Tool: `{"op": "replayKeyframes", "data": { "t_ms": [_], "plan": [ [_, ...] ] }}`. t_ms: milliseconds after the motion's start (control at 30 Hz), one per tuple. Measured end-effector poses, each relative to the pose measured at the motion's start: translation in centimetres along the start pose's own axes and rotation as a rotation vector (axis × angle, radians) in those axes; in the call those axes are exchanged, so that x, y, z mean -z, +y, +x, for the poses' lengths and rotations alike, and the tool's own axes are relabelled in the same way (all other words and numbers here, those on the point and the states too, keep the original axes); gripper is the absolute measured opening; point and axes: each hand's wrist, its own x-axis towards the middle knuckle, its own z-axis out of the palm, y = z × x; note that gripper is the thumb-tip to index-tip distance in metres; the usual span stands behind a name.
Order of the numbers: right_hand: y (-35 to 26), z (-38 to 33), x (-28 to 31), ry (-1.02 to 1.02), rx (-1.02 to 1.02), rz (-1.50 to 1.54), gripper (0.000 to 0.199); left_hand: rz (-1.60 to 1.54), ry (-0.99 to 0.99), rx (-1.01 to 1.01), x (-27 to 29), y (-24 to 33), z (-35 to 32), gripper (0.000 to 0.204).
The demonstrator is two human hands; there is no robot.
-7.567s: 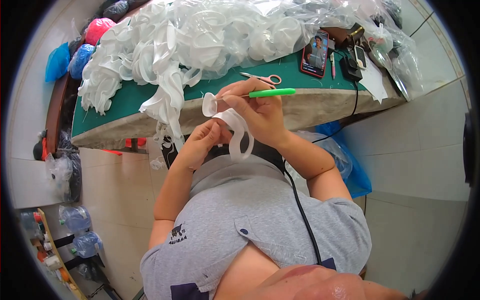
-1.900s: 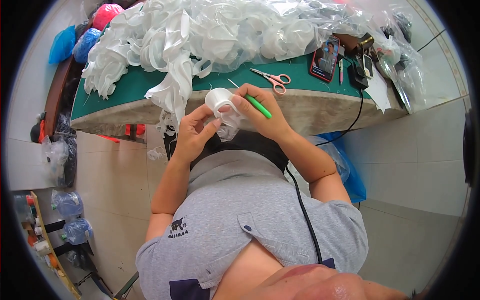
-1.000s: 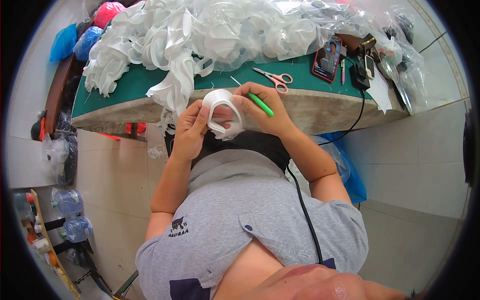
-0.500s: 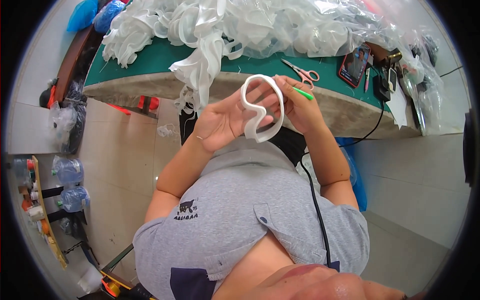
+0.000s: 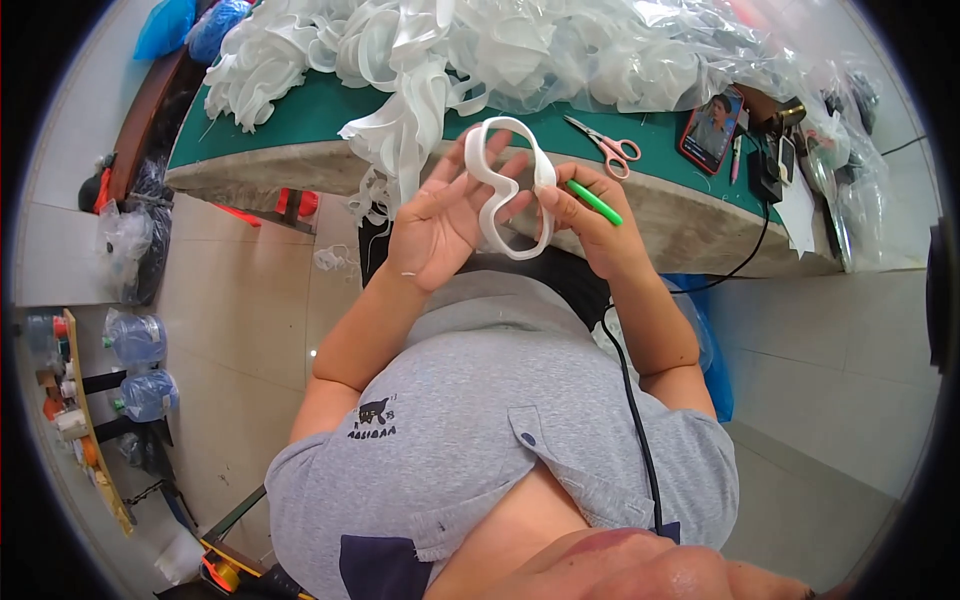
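Note:
In front of me is a white, soft-looking band (image 5: 545, 172) closed into a loop with a wavy dip on one side. My right hand (image 5: 612, 248) pinches its right edge between thumb and fingers. The same hand also keeps a slim bright green tool (image 5: 597, 204), whose working end is hidden. My left hand (image 5: 436, 232) is palm up with fingers spread behind the loop's left side; whether they touch it I cannot tell. Farther off, a heap of similar white bands (image 5: 410, 110) hangs over the table edge.
The green-topped table (image 5: 300, 115) has a curved pale front edge. On it lie pink-handled scissors (image 5: 615, 152), a phone (image 5: 712, 130) showing a video, a pink pen (image 5: 735, 160) and a black charger (image 5: 764, 178). Clear plastic bagging (image 5: 640, 60) covers the back. A black cable (image 5: 632, 400) runs down my chest.
The band has risen slightly and shifted left and away from me. My left fingers have spread wider. My right hand has turned, showing more of the green tool.

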Motion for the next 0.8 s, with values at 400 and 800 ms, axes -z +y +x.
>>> {"op": "replayKeyframes", "data": {
  "t_ms": [400,800],
  "plan": [
    [-3.3,-3.7,2.9,0.174,0.219,-0.119,0.015,1.571,0.242,-0.02,8.3,-2.3,1.0,0.044],
    [-6.7,-17.4,11.8,0.794,0.307,-0.378,0.018,1.672,0.035,0.038,8.5,-3.0,1.9,0.038]
  ]
}}
